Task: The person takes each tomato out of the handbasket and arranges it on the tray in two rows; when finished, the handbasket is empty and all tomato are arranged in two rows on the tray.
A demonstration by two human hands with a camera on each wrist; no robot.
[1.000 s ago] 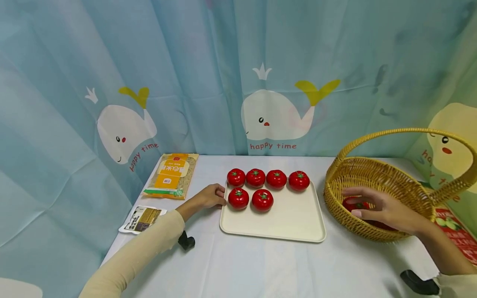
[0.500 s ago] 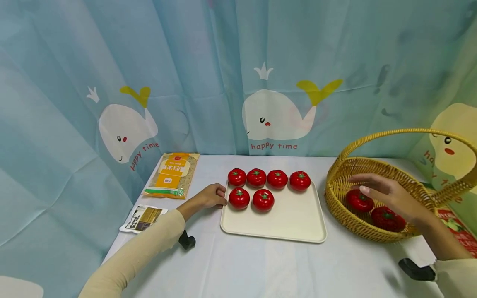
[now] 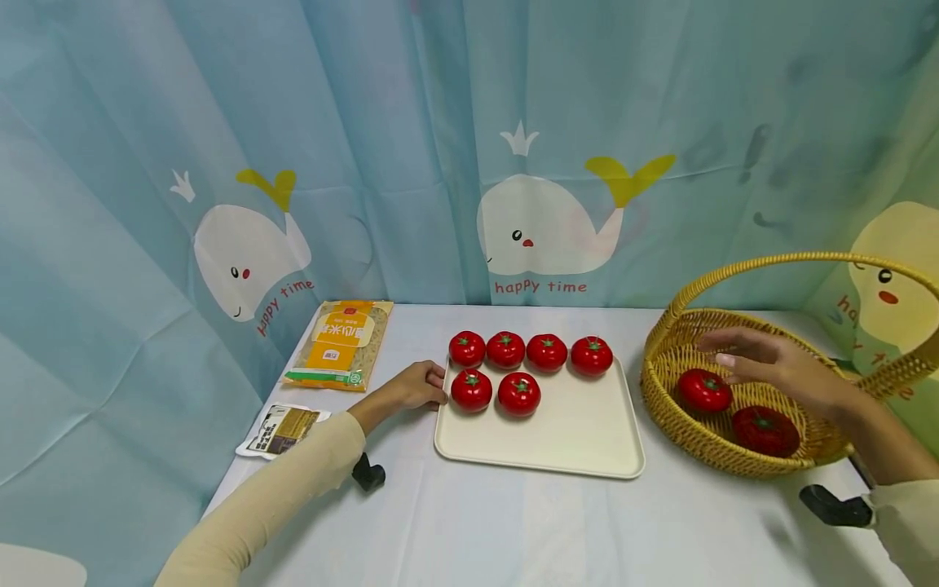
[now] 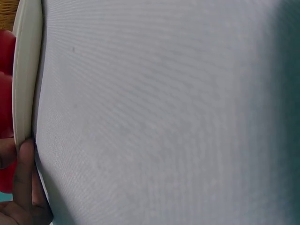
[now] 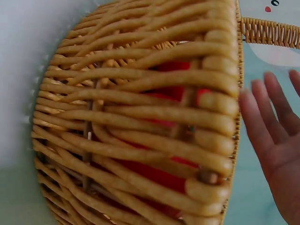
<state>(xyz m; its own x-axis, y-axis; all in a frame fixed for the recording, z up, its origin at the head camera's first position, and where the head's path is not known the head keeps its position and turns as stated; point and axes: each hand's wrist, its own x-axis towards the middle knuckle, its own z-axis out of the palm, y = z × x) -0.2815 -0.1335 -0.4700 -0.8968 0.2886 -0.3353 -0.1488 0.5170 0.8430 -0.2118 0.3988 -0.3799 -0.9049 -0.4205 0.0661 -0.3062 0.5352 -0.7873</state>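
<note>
My left hand (image 3: pixel 421 386) pinches the left rim of a cream rectangular tray (image 3: pixel 587 436); in the left wrist view its thumb and a finger (image 4: pixel 24 171) meet at the tray rim (image 4: pixel 26 70). Several red tomatoes fill the tray's back and left, among them a front tomato (image 3: pixel 518 395) with a green stem. My right hand (image 3: pixel 781 367), holding nothing, hovers over a woven wicker basket (image 3: pixel 671 420) with its fingers loosely extended. Two tomatoes lie in the basket: a left tomato (image 3: pixel 704 390) and a right tomato (image 3: pixel 765 431). The right wrist view shows the basket's wall (image 5: pixel 136 112) beside my fingers.
A yellow bag of grain (image 3: pixel 339 346) and a small white packet (image 3: pixel 282 430) lie at the table's left. The basket's tall arched handle (image 3: pixel 792 258) rises on the right. A blue printed curtain (image 3: pixel 411 163) stands behind the white tablecloth (image 3: pixel 469 522).
My right hand has drawn up and to the right, away from the left tomato in the basket, which it had partly covered. The left hand and the tray stay put.
</note>
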